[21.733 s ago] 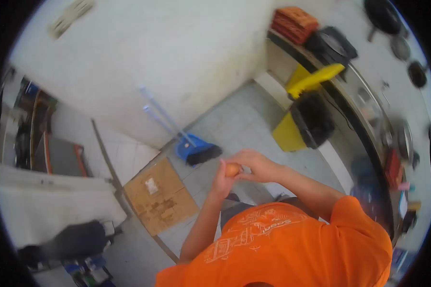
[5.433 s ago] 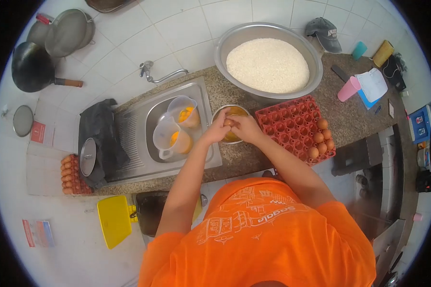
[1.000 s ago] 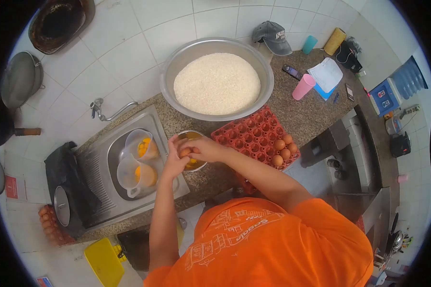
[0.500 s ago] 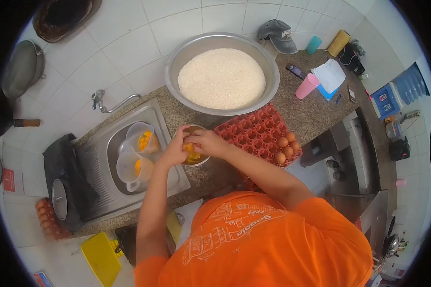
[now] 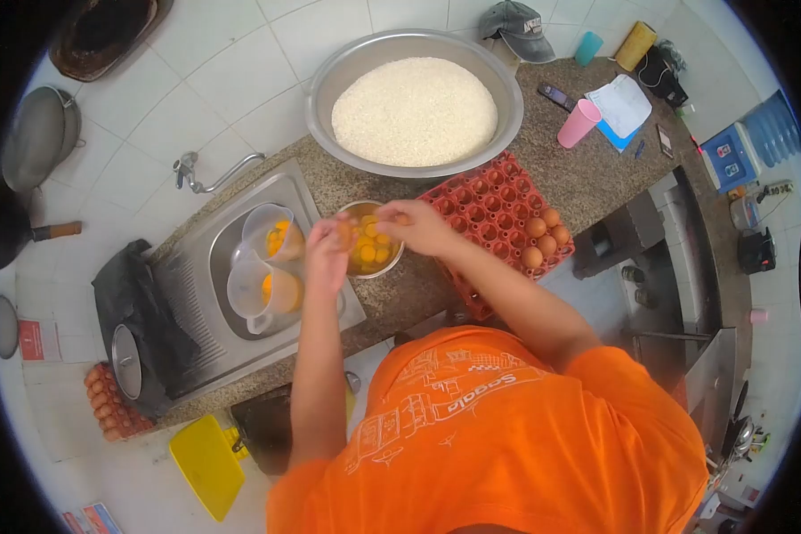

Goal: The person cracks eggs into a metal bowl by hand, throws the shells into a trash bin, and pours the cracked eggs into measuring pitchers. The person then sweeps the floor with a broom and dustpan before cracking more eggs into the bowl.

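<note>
My left hand [image 5: 327, 255] is closed on a piece of brown eggshell [image 5: 343, 234] at the left rim of a metal bowl [image 5: 384, 271]. On the bowl's right side, my right hand [image 5: 420, 230] pinches another eggshell piece [image 5: 401, 218]. Several yellow yolks [image 5: 368, 253] lie in the bowl between the hands. Just right of it, a red egg tray [image 5: 468, 219] has several brown eggs [image 5: 532, 257] at its right end. Two clear pitchers [image 5: 244, 283] with yolks stand in the steel sink [image 5: 337, 312].
Behind the bowl stands a large metal basin [image 5: 323, 100] of white grains. A pink cup [image 5: 579, 123], papers [image 5: 621, 105] and a phone [image 5: 556, 96] lie to the right. A black cloth [image 5: 138, 294] covers the sink's left end; a faucet [image 5: 206, 184] is on the wall.
My hands have moved apart, from together around an egg to each side of the bowl, with separate shell pieces. More of the yolks shows. The view has shifted slightly.
</note>
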The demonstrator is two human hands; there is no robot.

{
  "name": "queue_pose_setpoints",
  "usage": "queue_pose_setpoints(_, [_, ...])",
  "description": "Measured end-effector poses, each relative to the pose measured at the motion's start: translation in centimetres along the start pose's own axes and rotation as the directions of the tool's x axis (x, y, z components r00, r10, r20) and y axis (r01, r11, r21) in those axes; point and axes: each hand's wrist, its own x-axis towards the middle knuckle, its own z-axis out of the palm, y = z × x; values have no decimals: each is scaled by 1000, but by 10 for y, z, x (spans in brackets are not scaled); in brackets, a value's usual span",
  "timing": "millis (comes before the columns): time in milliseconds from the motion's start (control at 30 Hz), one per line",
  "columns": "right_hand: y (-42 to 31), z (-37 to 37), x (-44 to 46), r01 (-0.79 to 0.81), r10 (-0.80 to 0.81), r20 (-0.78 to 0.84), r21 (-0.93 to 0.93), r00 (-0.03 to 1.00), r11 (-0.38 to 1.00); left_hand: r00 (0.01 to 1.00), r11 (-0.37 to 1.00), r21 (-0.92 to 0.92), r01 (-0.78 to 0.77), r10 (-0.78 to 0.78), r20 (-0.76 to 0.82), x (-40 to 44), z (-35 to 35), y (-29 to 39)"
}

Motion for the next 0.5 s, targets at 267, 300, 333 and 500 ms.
queue_pose_setpoints(267, [-58,-212,-98,-493,276,-413,-785,868,374,936,962,29,-271,271,-224,-290,-125,98])
queue_pose_setpoints(300, [-32,-240,-107,-442,352,-319,-819,880,365,914,972,175,-156,209,-347,-329,-137,101])
queue_pose_setpoints(333, [-12,-259,-110,-389,424,-223,-849,878,359,861,973,209,95,25,-509,-378,-188,97])
queue_pose_setpoints(500, [-6,-263,-103,-392,445,-204,-837,872,382,708,555,733,394,325,-627,-404,-187,65])
